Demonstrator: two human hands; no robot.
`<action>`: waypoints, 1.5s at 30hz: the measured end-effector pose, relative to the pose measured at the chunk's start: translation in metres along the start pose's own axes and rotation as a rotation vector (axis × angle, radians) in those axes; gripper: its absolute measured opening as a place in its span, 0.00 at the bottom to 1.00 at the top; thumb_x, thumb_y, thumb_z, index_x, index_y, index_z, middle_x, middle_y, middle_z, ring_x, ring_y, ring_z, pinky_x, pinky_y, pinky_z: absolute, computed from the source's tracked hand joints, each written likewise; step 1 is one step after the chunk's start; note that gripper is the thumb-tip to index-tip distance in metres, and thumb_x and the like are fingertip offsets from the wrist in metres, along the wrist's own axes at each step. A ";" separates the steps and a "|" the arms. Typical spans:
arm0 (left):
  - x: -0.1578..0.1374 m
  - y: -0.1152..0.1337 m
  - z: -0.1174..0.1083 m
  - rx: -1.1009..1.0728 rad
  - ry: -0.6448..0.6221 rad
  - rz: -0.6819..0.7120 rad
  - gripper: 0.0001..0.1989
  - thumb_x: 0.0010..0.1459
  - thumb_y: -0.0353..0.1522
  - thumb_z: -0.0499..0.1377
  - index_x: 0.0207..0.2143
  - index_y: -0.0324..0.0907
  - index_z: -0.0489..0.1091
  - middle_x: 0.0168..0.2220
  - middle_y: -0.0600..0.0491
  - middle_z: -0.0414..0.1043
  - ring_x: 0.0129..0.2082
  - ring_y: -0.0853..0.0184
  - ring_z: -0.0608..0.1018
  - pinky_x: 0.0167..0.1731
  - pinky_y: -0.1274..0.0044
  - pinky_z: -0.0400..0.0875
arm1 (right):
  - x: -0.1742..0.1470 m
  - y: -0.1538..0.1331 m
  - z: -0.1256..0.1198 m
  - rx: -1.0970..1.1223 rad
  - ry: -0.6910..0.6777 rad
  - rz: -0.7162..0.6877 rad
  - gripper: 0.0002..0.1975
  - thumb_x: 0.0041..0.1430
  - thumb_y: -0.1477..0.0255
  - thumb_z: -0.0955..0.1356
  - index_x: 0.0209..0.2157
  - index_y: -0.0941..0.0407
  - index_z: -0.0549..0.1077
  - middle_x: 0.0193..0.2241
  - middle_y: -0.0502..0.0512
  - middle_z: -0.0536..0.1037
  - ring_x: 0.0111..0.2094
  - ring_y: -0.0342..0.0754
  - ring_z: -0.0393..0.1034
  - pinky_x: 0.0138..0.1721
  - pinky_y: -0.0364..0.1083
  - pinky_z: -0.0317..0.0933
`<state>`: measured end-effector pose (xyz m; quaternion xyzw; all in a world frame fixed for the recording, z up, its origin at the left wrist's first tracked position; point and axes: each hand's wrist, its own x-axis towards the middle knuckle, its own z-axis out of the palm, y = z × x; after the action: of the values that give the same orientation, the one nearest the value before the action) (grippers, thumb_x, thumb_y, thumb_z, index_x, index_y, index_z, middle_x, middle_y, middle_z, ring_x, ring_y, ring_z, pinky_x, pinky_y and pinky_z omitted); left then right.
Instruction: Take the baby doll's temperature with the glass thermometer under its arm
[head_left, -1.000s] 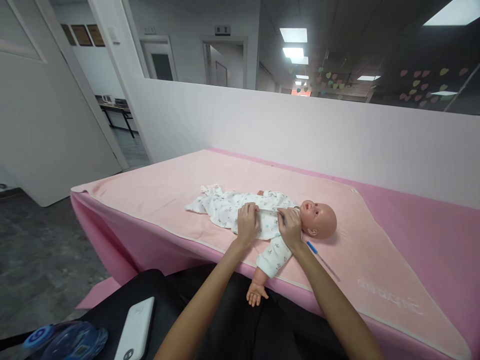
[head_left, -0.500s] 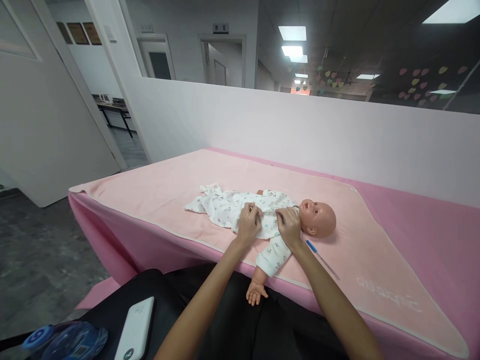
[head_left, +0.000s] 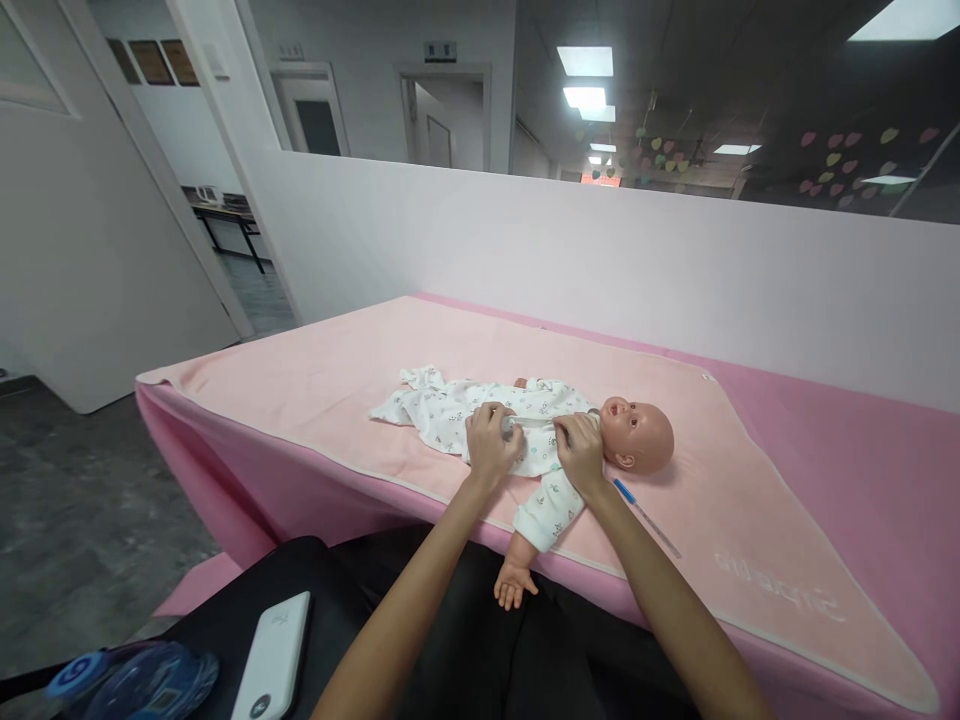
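Note:
A baby doll [head_left: 636,438] in a white patterned outfit lies on its back, its head to the right and one bare arm hanging over the near edge. Above its chest, my left hand [head_left: 491,445] is closed around the small rounded white case of a tape measure [head_left: 509,427]. A thin pale strip runs from the case across the chest to my right hand [head_left: 580,455], whose fingers pinch its end near the doll's neck. A blue-capped pen [head_left: 645,517] lies on the mat beside my right forearm.
A pale pink mat [head_left: 300,390] covers most of the pink-draped table, which meets a white half wall [head_left: 600,270] at the back. At lower left, a white phone-sized device [head_left: 271,655] and a blue plastic bottle [head_left: 142,680] rest on a black surface.
My left hand has shifted slightly left and turned, so the white case now shows in its grip. More of the strip is visible between my hands. My right hand stays in place.

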<state>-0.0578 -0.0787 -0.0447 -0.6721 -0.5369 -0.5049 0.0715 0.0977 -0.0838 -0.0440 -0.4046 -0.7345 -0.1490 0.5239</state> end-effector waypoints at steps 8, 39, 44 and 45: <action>0.001 0.000 -0.002 -0.035 0.031 -0.006 0.03 0.49 0.30 0.53 0.28 0.42 0.60 0.31 0.51 0.65 0.34 0.61 0.68 0.36 0.70 0.60 | 0.000 0.002 0.001 0.006 -0.004 0.009 0.09 0.59 0.77 0.60 0.30 0.55 0.70 0.26 0.52 0.73 0.31 0.46 0.65 0.36 0.47 0.58; 0.001 -0.007 0.001 -0.022 0.080 0.024 0.14 0.59 0.38 0.52 0.25 0.45 0.72 0.25 0.54 0.72 0.30 0.64 0.70 0.39 0.68 0.55 | 0.001 0.000 0.000 0.011 -0.007 0.010 0.09 0.59 0.77 0.59 0.30 0.55 0.70 0.26 0.53 0.73 0.31 0.47 0.65 0.36 0.47 0.58; 0.002 -0.006 0.002 -0.008 0.065 0.009 0.11 0.57 0.38 0.54 0.26 0.46 0.72 0.27 0.54 0.73 0.33 0.63 0.71 0.43 0.65 0.53 | 0.001 0.000 0.000 -0.003 -0.005 0.011 0.09 0.58 0.78 0.60 0.30 0.56 0.69 0.26 0.52 0.74 0.31 0.47 0.65 0.35 0.47 0.58; 0.002 -0.006 0.003 0.000 0.056 0.011 0.09 0.56 0.38 0.55 0.28 0.46 0.72 0.29 0.54 0.74 0.34 0.63 0.71 0.43 0.65 0.53 | 0.001 0.000 0.000 -0.005 -0.007 0.013 0.09 0.58 0.78 0.60 0.30 0.56 0.69 0.26 0.52 0.74 0.31 0.47 0.65 0.35 0.47 0.58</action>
<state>-0.0608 -0.0735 -0.0470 -0.6607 -0.5308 -0.5232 0.0891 0.0976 -0.0833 -0.0432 -0.4112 -0.7333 -0.1462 0.5214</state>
